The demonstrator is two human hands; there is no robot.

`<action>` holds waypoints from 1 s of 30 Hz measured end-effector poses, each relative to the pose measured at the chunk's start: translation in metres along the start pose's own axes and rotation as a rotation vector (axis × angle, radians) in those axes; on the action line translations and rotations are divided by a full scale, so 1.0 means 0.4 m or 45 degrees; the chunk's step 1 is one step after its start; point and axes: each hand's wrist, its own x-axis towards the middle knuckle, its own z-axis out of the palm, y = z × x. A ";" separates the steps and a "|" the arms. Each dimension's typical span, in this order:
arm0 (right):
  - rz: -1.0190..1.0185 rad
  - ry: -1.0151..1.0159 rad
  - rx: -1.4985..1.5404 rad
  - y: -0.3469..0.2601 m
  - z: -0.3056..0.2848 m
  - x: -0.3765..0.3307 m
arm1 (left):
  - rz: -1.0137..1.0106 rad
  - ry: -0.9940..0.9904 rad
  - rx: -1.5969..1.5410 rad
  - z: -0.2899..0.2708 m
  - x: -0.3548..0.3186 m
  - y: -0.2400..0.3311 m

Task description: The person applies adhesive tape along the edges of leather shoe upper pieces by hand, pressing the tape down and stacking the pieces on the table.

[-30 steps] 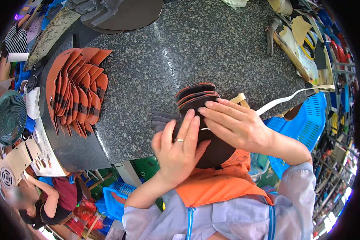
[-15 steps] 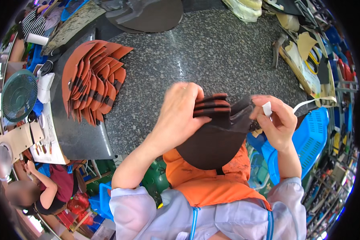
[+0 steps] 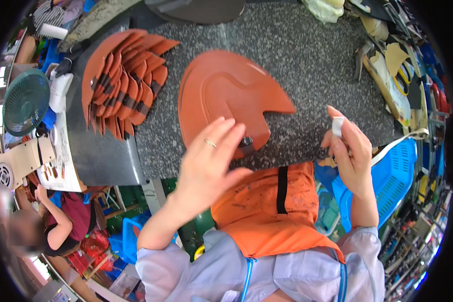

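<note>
A small stack of reddish-brown, leather-like panels (image 3: 226, 95), rounded at the far side and notched at the right, lies brown face up on the speckled table. Over its near left part is my left hand (image 3: 206, 161), fingers stretched and thumb apart, holding nothing; whether the fingertips touch the panels I cannot tell. To the right, apart from the stack, my right hand (image 3: 351, 151) is raised at the table's near edge, fingers loosely bent and apart, with nothing in it. A white wrap (image 3: 337, 126) circles one of its fingers.
A fanned pile of similar brown panels (image 3: 123, 83) lies at the left of the table (image 3: 317, 65). Dark panels (image 3: 196, 11) lie at the far edge. Yellow-handled scissors (image 3: 402, 80) rest at the right, above a blue basket (image 3: 395, 171). Another person (image 3: 65, 221) sits at left.
The panels, held between both hands with their dark side showing, now lie on the table brown side up. Both hands have let go. The view has shifted slightly.
</note>
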 end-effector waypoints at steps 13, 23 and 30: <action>0.292 -0.363 -0.067 -0.053 0.067 -0.034 | 0.090 0.125 -0.170 -0.022 0.010 -0.154; 0.321 -0.256 -0.051 -0.067 0.097 0.005 | 0.165 0.237 -0.100 0.011 0.010 -0.158; -0.484 -0.234 -0.243 -0.041 0.157 0.072 | 0.131 0.254 -0.130 -0.013 0.032 -0.168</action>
